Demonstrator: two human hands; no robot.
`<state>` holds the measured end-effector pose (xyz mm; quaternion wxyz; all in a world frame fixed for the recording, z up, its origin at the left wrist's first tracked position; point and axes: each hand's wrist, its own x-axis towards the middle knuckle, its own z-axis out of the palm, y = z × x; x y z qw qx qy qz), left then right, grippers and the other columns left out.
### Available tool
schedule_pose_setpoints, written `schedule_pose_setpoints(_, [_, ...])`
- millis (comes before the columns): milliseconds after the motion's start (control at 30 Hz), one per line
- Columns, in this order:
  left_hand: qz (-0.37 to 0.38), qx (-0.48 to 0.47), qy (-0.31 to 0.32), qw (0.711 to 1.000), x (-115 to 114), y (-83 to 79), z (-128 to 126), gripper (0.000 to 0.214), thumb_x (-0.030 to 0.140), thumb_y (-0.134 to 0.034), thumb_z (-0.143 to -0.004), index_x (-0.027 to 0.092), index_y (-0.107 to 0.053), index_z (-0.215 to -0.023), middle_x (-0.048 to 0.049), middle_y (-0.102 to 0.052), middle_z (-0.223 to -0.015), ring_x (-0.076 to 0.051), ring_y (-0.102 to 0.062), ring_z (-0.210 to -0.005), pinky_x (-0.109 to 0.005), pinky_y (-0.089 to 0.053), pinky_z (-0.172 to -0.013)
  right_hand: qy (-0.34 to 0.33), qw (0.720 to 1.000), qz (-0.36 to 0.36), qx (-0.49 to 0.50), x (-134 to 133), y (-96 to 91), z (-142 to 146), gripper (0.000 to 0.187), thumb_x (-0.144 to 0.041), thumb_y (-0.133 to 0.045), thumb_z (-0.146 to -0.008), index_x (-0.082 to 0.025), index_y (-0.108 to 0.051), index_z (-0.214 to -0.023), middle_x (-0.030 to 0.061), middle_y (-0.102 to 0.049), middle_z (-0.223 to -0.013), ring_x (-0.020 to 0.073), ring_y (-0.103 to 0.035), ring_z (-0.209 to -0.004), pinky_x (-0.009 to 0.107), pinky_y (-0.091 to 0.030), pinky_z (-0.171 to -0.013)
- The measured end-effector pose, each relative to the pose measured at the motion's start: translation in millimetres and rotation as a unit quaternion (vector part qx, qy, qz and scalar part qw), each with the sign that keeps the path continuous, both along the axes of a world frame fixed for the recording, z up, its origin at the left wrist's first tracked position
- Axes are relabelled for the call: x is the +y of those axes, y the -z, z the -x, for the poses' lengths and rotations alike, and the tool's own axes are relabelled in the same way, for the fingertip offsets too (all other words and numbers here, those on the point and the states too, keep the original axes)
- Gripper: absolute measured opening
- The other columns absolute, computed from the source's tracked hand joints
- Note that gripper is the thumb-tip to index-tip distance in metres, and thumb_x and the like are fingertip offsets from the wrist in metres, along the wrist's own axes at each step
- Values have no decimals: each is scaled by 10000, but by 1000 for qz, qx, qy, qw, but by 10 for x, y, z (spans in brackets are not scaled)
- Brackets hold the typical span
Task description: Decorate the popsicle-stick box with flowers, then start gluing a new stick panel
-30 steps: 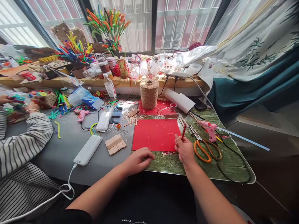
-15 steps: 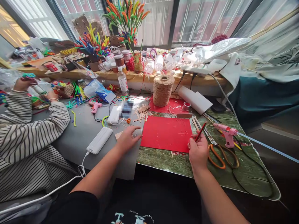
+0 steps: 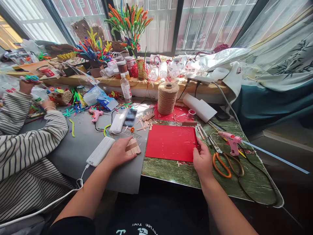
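My left hand (image 3: 118, 151) is at a small panel of narrow wooden sticks (image 3: 133, 147) on the grey mat, its thumb and forefinger spread apart beside the panel's near end. A red sheet (image 3: 170, 143), scattered with thin glue strands, lies in front of me. At its right edge, my right hand (image 3: 202, 158) is closed on a thin dark red pencil-like stick (image 3: 195, 137), which stands nearly in line with that edge. Orange-handled scissors (image 3: 221, 160) lie just right of this hand. Loose wooden sticks (image 3: 146, 120) are piled beyond the sheet's far left corner.
A pink glue gun (image 3: 231, 140) with a long glue stick lies at the right. A twine spool (image 3: 168, 98) stands behind the red sheet. A white power bank (image 3: 100, 150) sits by my left forearm. At far left, a person in striped sleeves (image 3: 52, 130) handles craft pieces.
My left hand has moved left and down to the stick panel. My right hand has lowered the thin stick from a tilted, raised position to the sheet's right edge. The view has shifted slightly.
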<state>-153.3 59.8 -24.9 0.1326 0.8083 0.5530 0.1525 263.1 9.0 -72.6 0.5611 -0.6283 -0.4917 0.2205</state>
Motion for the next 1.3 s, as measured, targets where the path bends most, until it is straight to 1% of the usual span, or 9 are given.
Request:
schedule_pose_setpoints(200, [17, -125, -61, 990, 75, -50, -62, 861, 588, -771, -774, 262, -461, -1508, -117, -602, -1431, -346, -582, -1310, -504, -493, -1091, -24, 963, 25, -269, 183, -240, -395, 436, -237, -504, -934, -214, -647, -1345, 143, -661, -1270, 314, -597, -1209, 531, -448, -1111])
schedule_pose_setpoints(300, [13, -213, -77, 974, 136, -70, -254, 829, 582, -764, -798, 262, -447, -1493, -118, -577, -1459, -315, -585, -1314, -483, -490, -1102, -24, 952, 16, -305, 305, -305, -366, 388, -257, -544, -917, -184, -671, -1277, 171, -645, -1292, 347, -550, -1265, 572, -378, -1167])
schedule_pose_setpoints(433, [-32, -255, -74, 964, 252, -48, -672, 832, 579, -788, -785, 266, -442, -1473, -125, -548, -1468, -306, -570, -1318, -473, -469, -1124, -161, 983, 31, -81, 323, -313, 209, 331, -356, -602, -942, -231, -662, -1243, 130, -654, -1308, 288, -616, -1209, 485, -494, -1091])
schedule_pose_setpoints(567, [-76, -266, -48, 960, 440, 35, -1160, 877, 587, -823, -757, 242, -432, -1463, -139, -556, -1421, -305, -556, -1314, -456, -460, -1121, -275, 914, 92, 283, 413, -302, 956, 542, -456, -729, -881, -274, -576, -1368, 100, -634, -1395, 255, -666, -1201, 435, -568, -1022])
schedule_pose_setpoints(700, [-119, -279, -25, 952, 683, 105, -1559, 817, 571, -835, -759, 237, -475, -1412, -141, -568, -1387, -328, -533, -1321, -494, -423, -1141, -179, 829, 78, 524, 806, -312, 1292, 441, -499, -685, -895, -224, -642, -1237, 84, -744, -1211, 244, -733, -1073, 387, -632, -878])
schedule_pose_setpoints(800, [-106, -320, -14, 941, 858, 113, -1731, 722, 516, -807, -811, 227, -493, -1394, -139, -591, -1344, -306, -573, -1268, -473, -448, -1109, -66, 811, 34, 580, 1125, -264, 1281, 359, -453, -668, -885, -186, -681, -1125, 73, -785, -1084, 240, -758, -998, 365, -644, -829])
schedule_pose_setpoints(1000, [111, -430, -5, 896, 982, 82, -1870, 608, 491, -781, -826, 179, -542, -1289, -116, -704, -1145, -246, -700, -1004, -378, -547, -901, 20, 890, 6, 455, 1252, -84, 1111, 383, -529, -600, -922, -187, -713, -1054, 58, -784, -1052, 241, -747, -982, 350, -622, -837])
schedule_pose_setpoints(1167, [86, -386, -32, 918, 882, 39, -1944, 428, 546, -731, -856, 188, -658, -1078, -78, -744, -1013, -240, -699, -905, -348, -535, -830, -34, 958, 8, 286, 1180, -122, 989, 473, -663, -504, -965, -216, -659, -963, 52, -753, -926, 225, -711, -842, 324, -575, -756])
schedule_pose_setpoints(1300, [126, -433, -25, 892, 857, 85, -1949, 428, 550, -749, -841, 188, -675, -1059, -67, -758, -985, -223, -705, -861, -318, -542, -788, -27, 982, 7, 189, 1164, -184, 933, 477, -668, -473, -987, -223, -611, -883, 22, -695, -814, 197, -645, -745, 289, -509, -684])
